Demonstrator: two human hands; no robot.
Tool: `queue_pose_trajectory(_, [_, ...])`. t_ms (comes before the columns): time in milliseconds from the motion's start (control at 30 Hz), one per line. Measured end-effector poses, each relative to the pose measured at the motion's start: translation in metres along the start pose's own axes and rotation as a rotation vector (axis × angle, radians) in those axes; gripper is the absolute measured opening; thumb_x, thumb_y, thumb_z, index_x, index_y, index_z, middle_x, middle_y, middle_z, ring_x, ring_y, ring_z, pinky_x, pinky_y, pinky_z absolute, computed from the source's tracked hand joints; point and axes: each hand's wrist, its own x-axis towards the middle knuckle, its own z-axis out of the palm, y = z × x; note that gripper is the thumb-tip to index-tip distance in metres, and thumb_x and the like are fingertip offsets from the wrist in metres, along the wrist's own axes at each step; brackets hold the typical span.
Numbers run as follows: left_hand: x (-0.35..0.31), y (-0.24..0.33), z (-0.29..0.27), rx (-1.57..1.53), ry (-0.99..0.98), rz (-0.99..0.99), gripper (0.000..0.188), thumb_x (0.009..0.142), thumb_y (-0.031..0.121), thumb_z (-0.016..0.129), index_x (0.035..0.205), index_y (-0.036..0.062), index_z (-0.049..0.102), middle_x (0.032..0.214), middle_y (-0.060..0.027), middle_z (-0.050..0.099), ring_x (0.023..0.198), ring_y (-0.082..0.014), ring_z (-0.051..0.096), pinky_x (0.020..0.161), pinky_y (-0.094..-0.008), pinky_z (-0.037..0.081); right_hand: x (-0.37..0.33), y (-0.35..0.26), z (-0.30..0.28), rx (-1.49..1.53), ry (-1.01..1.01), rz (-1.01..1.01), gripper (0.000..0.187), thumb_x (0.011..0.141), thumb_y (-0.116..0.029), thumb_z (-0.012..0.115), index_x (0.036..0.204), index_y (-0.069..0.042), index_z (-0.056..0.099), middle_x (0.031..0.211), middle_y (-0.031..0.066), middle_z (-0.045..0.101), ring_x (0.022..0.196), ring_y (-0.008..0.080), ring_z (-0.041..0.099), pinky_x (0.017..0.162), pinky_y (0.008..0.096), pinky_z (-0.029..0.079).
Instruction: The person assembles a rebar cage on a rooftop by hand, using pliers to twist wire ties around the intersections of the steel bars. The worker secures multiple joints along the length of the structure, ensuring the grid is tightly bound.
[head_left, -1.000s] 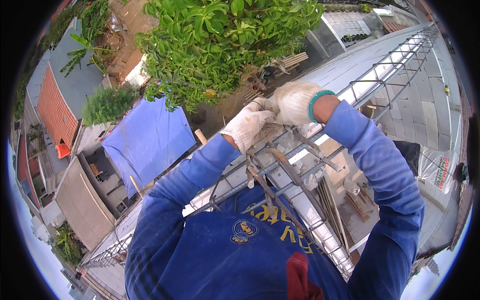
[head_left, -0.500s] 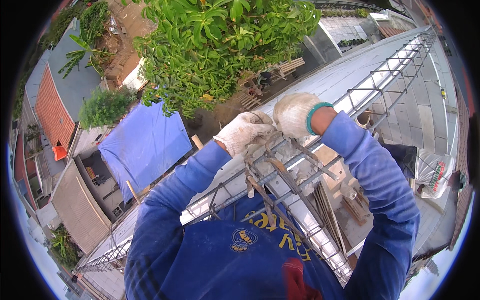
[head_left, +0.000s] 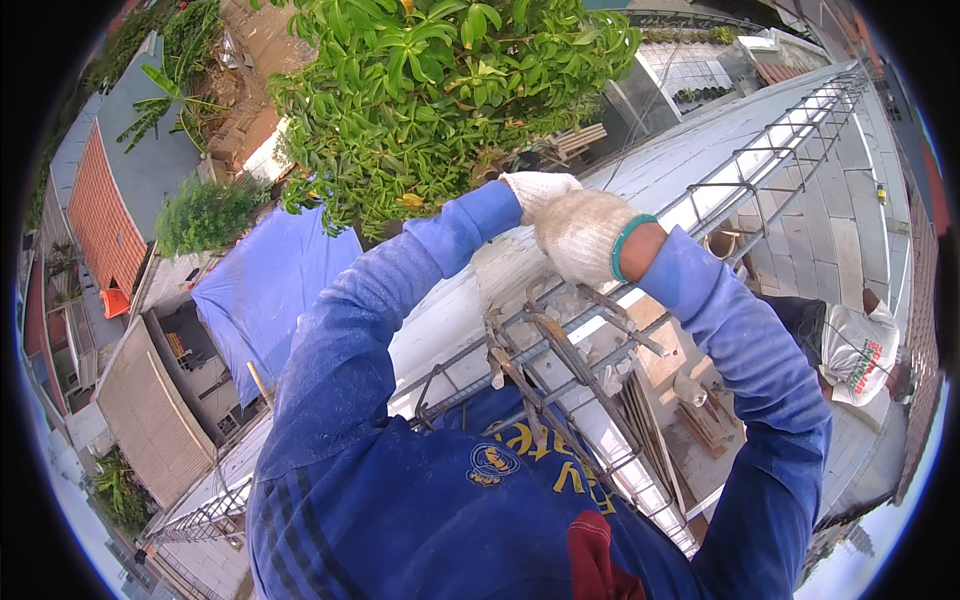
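Observation:
Both my hands wear off-white knitted gloves and meet over the pale wall top, just beyond bent reinforcing bars. My right hand (head_left: 592, 236), with a green cuff edge, is curled closed with its fingertips turned away; whatever it grips is out of sight. Close against its far side is my left hand (head_left: 538, 192), partly covered by it, with fingers hidden. Rusty, mortar-crusted bar ends (head_left: 560, 345) stick up from a steel rebar cage (head_left: 590, 375) between my hands and my chest.
The wall (head_left: 470, 285) drops off on its far side toward a blue tarp (head_left: 275, 285) and a leafy tree (head_left: 440, 100). More rebar cage (head_left: 765, 170) runs to the upper right. A person in a white shirt (head_left: 858, 350) is lower down at right, near wood pieces (head_left: 708, 420).
My left hand has moved up and right, from beside the right hand to its far side. My right hand has shifted slightly left and down. The person at right has shifted a little.

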Motion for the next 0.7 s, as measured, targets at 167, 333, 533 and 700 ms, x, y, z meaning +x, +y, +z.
queue_pose_trajectory(167, [-0.030, 0.017, 0.026, -0.053, 0.074, 0.035, 0.035, 0.096, 0.014, 0.079, 0.130, 0.0035, 0.074, 0.120, -0.0045, 0.078, 0.105, -0.0096, 0.067, 0.091, -0.0340, 0.059, -0.008, -0.006, -0.015, 0.057, -0.033, 0.166, 0.025, 0.085, -0.027, 0.078, 0.094, -0.004, 0.083, 0.092, 0.0224, 0.080, 0.090, 0.0412, 0.079, 0.082, 0.0504, 0.063])
queue_pose_trajectory(333, [-0.078, 0.088, 0.075, -0.365, 0.346, -0.134, 0.042, 0.101, 0.025, 0.079, 0.138, 0.0043, 0.072, 0.117, -0.0063, 0.078, 0.101, -0.0168, 0.075, 0.089, -0.0349, 0.064, -0.076, -0.009, -0.099, -0.032, 0.593, 0.137, 0.036, 0.099, -0.036, 0.071, 0.119, -0.008, 0.080, 0.109, 0.0168, 0.081, 0.099, 0.0350, 0.079, 0.087, 0.0464, 0.063])
queue_pose_trajectory(533, [-0.085, 0.108, 0.112, -0.445, 0.466, -0.171, 0.047, 0.102, 0.018, 0.078, 0.143, -0.0018, 0.067, 0.108, -0.0076, 0.076, 0.087, -0.0135, 0.071, 0.080, -0.0302, 0.060, -0.215, 0.005, -0.091, 0.645, 1.017, 0.634, 0.045, 0.108, -0.041, 0.069, 0.136, -0.007, 0.076, 0.108, 0.0077, 0.080, 0.094, 0.0162, 0.074, 0.085, 0.0345, 0.060])
queue_pose_trajectory(700, [-0.073, 0.119, 0.124, -0.297, 0.619, -0.177, 0.031, 0.100, 0.011, 0.077, 0.126, -0.0063, 0.072, 0.095, -0.0052, 0.074, 0.072, -0.0100, 0.066, 0.068, -0.0270, 0.055, -0.248, 0.003, -0.029, 0.888, 0.908, 0.872, 0.044, 0.100, -0.037, 0.076, 0.130, -0.004, 0.076, 0.105, 0.0060, 0.077, 0.099, 0.0140, 0.071, 0.092, 0.0329, 0.057])
